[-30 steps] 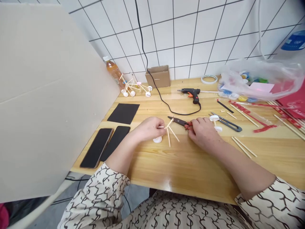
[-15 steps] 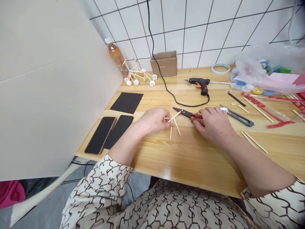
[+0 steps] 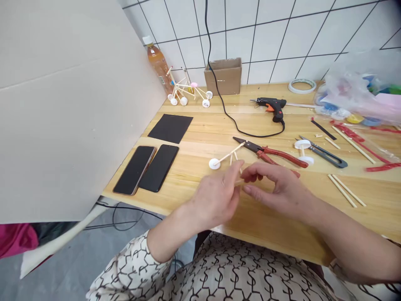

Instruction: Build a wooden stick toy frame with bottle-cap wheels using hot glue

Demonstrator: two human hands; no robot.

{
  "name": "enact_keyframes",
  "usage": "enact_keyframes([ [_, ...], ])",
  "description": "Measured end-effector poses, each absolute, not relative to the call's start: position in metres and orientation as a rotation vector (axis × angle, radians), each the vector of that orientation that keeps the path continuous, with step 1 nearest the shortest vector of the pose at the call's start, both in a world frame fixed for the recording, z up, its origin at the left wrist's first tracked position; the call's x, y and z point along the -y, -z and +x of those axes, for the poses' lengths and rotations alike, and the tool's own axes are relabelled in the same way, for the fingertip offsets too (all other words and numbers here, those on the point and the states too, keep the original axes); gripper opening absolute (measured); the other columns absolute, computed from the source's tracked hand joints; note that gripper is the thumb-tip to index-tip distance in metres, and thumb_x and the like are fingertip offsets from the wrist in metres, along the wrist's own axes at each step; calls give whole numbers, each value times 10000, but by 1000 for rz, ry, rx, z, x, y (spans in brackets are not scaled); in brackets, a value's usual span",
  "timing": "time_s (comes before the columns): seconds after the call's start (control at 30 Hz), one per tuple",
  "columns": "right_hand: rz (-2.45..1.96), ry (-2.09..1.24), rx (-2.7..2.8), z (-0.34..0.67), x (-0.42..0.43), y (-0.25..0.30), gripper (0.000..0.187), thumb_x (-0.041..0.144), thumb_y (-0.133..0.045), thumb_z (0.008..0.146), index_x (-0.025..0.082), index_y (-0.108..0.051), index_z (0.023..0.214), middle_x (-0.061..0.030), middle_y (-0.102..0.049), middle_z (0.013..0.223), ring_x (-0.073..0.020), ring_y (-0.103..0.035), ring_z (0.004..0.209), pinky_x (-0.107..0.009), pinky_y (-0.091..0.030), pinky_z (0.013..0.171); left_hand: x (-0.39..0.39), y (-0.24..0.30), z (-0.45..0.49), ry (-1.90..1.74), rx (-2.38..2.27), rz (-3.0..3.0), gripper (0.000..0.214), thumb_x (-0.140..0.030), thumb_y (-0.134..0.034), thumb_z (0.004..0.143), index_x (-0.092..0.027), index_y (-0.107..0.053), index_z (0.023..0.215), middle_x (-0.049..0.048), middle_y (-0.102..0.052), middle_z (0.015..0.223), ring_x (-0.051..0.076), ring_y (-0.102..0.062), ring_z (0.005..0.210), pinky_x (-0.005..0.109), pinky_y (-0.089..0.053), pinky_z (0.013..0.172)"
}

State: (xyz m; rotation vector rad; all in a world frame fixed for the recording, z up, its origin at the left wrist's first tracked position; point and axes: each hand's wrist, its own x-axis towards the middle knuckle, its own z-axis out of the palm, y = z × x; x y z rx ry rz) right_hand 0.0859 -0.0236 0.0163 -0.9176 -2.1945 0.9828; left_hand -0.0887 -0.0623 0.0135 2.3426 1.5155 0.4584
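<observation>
My left hand (image 3: 216, 196) and my right hand (image 3: 277, 188) meet close to the front edge of the wooden table (image 3: 282, 225). Their fingertips pinch a short wooden stick piece (image 3: 239, 182) between them; the left hand is slightly blurred. Just beyond lie the red-handled pliers (image 3: 272, 152), released, their tips by a small stick frame (image 3: 233, 154) with a white cap wheel (image 3: 214, 164).
Two dark phones (image 3: 147, 168) and a black sheet (image 3: 171, 128) lie at left beside a cardboard partition (image 3: 62, 104). Farther back are a glue gun (image 3: 272, 104), box (image 3: 223, 76), bottle (image 3: 158, 62), finished stick model (image 3: 188, 90), tape roll (image 3: 302, 85), snips (image 3: 326, 152), loose sticks (image 3: 346, 190) and a plastic bag (image 3: 360, 92).
My right hand let go of the pliers, which now lie on the table. Both hands pulled back toward me and came together on a short stick. The stick frame lies free.
</observation>
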Motion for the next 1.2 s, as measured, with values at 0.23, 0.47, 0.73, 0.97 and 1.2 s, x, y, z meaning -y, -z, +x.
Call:
enact_keyframes([
  [0.23, -806, -1126, 2321, 83, 28, 0, 189, 61, -482, 783, 201, -604, 814, -15, -658, 786, -141, -598, 749, -279, -489, 668, 71, 13, -81, -492, -1406, 2330, 654, -106, -417, 754, -128, -170, 1359, 140, -610, 1144, 248, -629, 923, 378, -521, 744],
  [0.47, -861, -740, 2568, 91, 14, 10, 188, 106, -439, 814, 174, -608, 770, -51, -616, 709, -184, -558, 685, -319, -459, 628, 78, 16, -93, -658, -1447, 2268, 445, -227, -510, 824, -140, -389, 1243, 109, -615, 1062, 221, -588, 934, 370, -512, 792],
  [0.73, -1028, -466, 2642, 94, 6, 20, 200, 185, -435, 864, 178, -614, 774, -68, -607, 745, -207, -550, 751, -344, -449, 693, 71, 29, -110, -805, -1646, 2078, 135, -180, -494, 848, -168, -591, 941, 50, -621, 848, 165, -582, 798, 291, -491, 705],
  [0.97, -1005, -420, 2567, 91, 7, 27, 174, 190, -459, 864, 185, -617, 791, -63, -624, 758, -197, -552, 748, -323, -454, 687, 69, 29, -104, -735, -1725, 2086, 134, -225, -520, 839, -184, -593, 944, 39, -616, 856, 163, -587, 790, 281, -487, 695],
  [1.2, -995, -440, 2536, 90, 6, 31, 151, 175, -473, 855, 185, -613, 799, -64, -638, 760, -195, -552, 748, -327, -461, 691, 68, 30, -102, -686, -1757, 2141, 130, -233, -505, 848, -186, -590, 935, 33, -613, 837, 162, -585, 774, 278, -479, 675],
])
